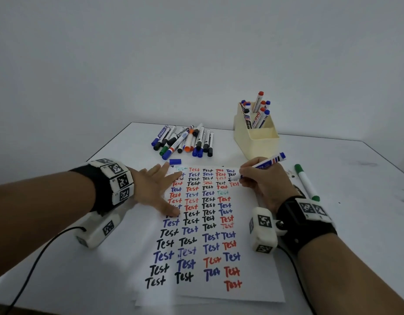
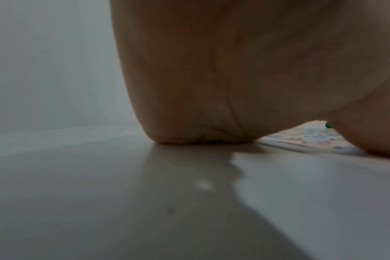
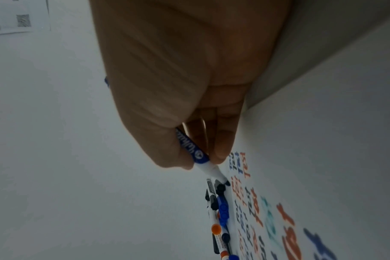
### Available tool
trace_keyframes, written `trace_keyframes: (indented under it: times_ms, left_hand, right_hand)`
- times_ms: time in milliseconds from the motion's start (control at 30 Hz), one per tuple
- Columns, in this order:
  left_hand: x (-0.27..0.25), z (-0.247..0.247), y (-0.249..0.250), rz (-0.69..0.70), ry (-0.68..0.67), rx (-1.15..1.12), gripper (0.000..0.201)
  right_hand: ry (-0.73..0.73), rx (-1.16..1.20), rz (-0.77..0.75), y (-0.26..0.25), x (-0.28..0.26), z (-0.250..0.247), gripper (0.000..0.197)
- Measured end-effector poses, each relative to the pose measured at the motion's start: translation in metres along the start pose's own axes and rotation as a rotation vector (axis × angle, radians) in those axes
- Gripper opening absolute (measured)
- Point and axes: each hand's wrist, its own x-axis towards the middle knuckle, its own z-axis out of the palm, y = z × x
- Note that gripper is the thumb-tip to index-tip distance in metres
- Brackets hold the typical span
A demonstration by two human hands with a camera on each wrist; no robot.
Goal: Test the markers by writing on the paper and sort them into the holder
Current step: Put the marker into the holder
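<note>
At the left of the head view, the left hand (image 1: 154, 189) lay flat with fingers spread on the paper (image 1: 210, 292), apparently to pin the sheet while it was written on. Above it, at upper centre, the untested markers (image 1: 185, 140) lay heaped on the counter (image 1: 60, 280), with a loose blue cap (image 1: 175, 161) just beside the paper's top edge. Right of centre, the right hand (image 1: 264, 180) pinched the uncapped blue marker (image 1: 262, 165) in a writing grip, tip on the paper. Further right stood the cream holder (image 1: 256, 142) with sorted markers upright; a green marker (image 1: 306, 181) lay apart, perhaps rejected.
</note>
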Motion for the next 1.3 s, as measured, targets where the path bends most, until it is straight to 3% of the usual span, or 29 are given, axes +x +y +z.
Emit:
trace_keyframes:
  times_ms: [200, 333, 600, 1067, 1300]
  left_hand:
    - [0.000, 0.000, -0.001, -0.009, -0.027, 0.008, 0.144]
    - [-0.003, -0.002, 0.002, -0.010, -0.047, 0.013, 0.150]
    - [-0.007, -0.005, 0.004, -0.009, -0.073, 0.013, 0.151]
    - [-0.010, -0.006, 0.006, -0.019, -0.059, -0.011, 0.140]
    - [-0.008, -0.005, 0.006, -0.002, -0.051, -0.009, 0.153]
  right_hand:
    - [0.003, -0.221, -0.045, 0.000, 0.003, -0.009, 0.020]
    - [-0.013, -0.168, -0.029, -0.002, -0.002, -0.012, 0.011]
    - [-0.052, -0.250, -0.029, 0.000, -0.002, -0.008, 0.014]
    - [-0.054, -0.287, -0.032, 0.002, 0.000, -0.007, 0.011]
    - [-0.009, -0.297, -0.054, 0.004, 0.004, -0.010, 0.015]
